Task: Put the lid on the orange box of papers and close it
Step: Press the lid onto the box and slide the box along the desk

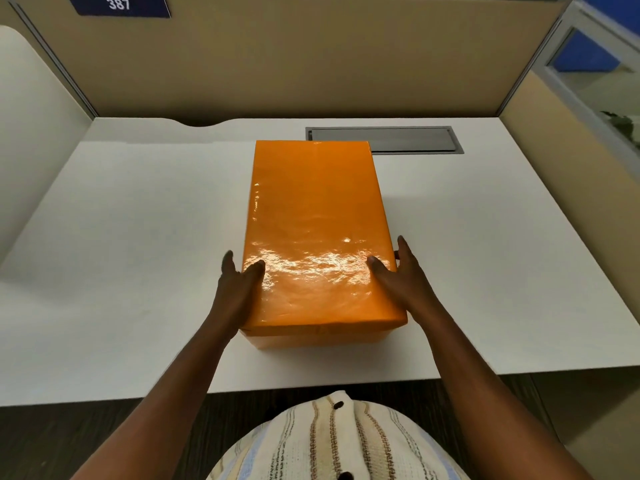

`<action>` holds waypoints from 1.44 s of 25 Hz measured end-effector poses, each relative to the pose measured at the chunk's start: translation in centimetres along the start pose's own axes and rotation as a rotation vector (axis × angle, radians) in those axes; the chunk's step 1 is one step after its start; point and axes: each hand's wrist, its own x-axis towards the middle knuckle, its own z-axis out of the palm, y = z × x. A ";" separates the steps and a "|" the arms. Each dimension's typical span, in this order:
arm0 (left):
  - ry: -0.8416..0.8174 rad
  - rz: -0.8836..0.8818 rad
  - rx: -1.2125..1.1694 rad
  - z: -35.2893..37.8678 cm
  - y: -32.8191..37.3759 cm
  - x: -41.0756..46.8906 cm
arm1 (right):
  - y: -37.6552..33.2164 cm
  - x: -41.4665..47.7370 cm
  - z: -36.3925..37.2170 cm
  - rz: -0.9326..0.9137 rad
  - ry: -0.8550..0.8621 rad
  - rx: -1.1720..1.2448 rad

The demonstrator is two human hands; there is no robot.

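Although only the one head view is given, it shows the job close to its end: the lid (pixel 318 237) already sits over the orange box (pixel 318 339), covering it from the far end to the near end, and no papers can be seen. At the near end the lid's rim overhangs a narrow strip of the box wall, so my judgement is that the lid is on and what is left, if anything, is a last press to seat it fully; whether it is pushed all the way down along the far side cannot be told from here. The box stands on the white worktop (pixel 138 237), roughly at its middle, with its far end just beside a grey hatch (pixel 384 139) set in the surface at about one o'clock from the box. The left hand (pixel 239 289) lies against the lid's left edge at about eight o'clock, thumb on top and fingers (pixel 228 263) stretched flat along the side, clasping the lid. The right hand (pixel 403 275) mirrors it at about four o'clock, thumb on top and fingers straight down the right side, likewise holding the lid between the two palms. The lid and box bear no brand, label or print that shows. The only writing legible is the white number 387 on a dark blue sign (pixel 119 5) on the partition at eleven o'clock.
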 end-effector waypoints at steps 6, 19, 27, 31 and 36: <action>0.031 0.307 0.120 -0.5 4.8 5.5 | -4.3 4.7 0.0 -0.212 0.046 -0.195; -0.094 0.341 0.051 1.5 6.7 11.4 | -7.5 11.2 1.5 -0.228 0.114 -0.452; -0.046 0.322 -0.073 1.8 5.9 11.9 | -7.2 11.3 2.2 -0.209 0.159 -0.488; 0.057 0.344 -0.075 1.7 5.4 11.6 | -7.1 11.6 2.1 -0.201 0.118 -0.471; 0.075 0.371 0.015 1.3 5.5 11.4 | -7.5 11.6 1.6 -0.195 0.072 -0.408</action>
